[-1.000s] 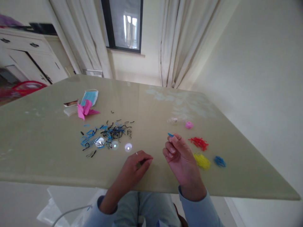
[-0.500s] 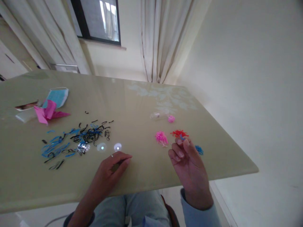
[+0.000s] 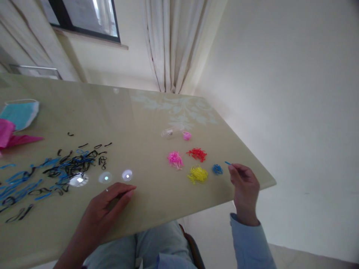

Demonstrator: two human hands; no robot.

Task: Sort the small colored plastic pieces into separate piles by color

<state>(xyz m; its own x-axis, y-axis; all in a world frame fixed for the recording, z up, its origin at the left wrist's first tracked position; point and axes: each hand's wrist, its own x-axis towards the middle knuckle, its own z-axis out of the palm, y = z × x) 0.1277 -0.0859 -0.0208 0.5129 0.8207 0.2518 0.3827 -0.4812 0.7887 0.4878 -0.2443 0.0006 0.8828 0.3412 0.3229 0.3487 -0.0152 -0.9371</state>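
Observation:
My right hand (image 3: 245, 181) pinches a blue rubber band (image 3: 227, 163) between thumb and forefinger, just right of a small pile of blue rubber bands (image 3: 217, 169). To that pile's left lie a yellow pile (image 3: 198, 174), a red pile (image 3: 197, 154) and a pink pile (image 3: 175, 160). My left hand (image 3: 108, 203) rests on the table near its front edge, thumb and forefinger tips together, with nothing visible between them. Left of it spreads a loose heap of mixed black and blue rubber bands (image 3: 81, 163).
A pink ring-like item (image 3: 186, 135) and a clear plastic piece (image 3: 169, 132) lie behind the piles. At the far left are a blue face mask (image 3: 21, 115) and pink folded paper (image 3: 22, 140). The table's right corner (image 3: 270, 182) is near my right hand.
My right hand has moved right with the blue rubber band, past the red pile to beside the blue one, uncovering the yellow pile. The view has turned right. My left hand stays on the table.

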